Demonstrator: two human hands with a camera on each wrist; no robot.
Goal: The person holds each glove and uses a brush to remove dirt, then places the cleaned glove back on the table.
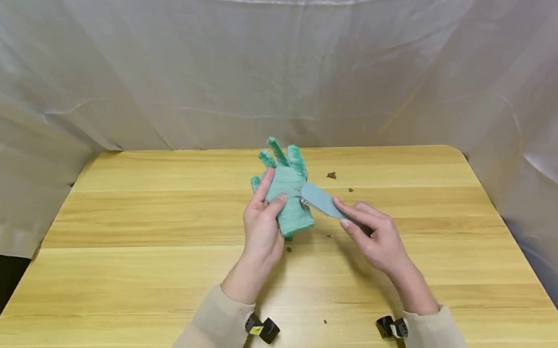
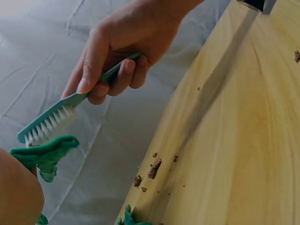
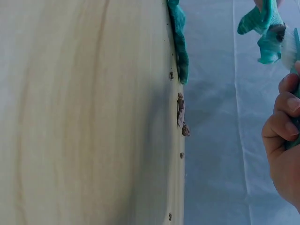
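Note:
My left hand (image 1: pixel 263 227) holds a green knit work glove (image 1: pixel 289 182) above the table, thumb on top of the glove and index finger stretched along its edge. A blue-green brush (image 1: pixel 319 198) with white bristles is pinched by its handle in my right hand (image 1: pixel 379 238). Its bristles meet the glove's right edge in the head view. The right wrist view shows a dark brown spot on the held glove (image 3: pixel 268 47), right at the bristles. Another green glove (image 3: pixel 179 44) lies on the table, mostly hidden behind the held one in the head view.
Brown crumbs (image 1: pixel 331 175) are scattered over the wooden table (image 1: pixel 138 296), with larger lumps (image 2: pixel 154 168) near one edge in the left wrist view. Grey cloth (image 1: pixel 251 60) hangs around the back and sides. Small black devices (image 1: pixel 269 330) sit at both wrists.

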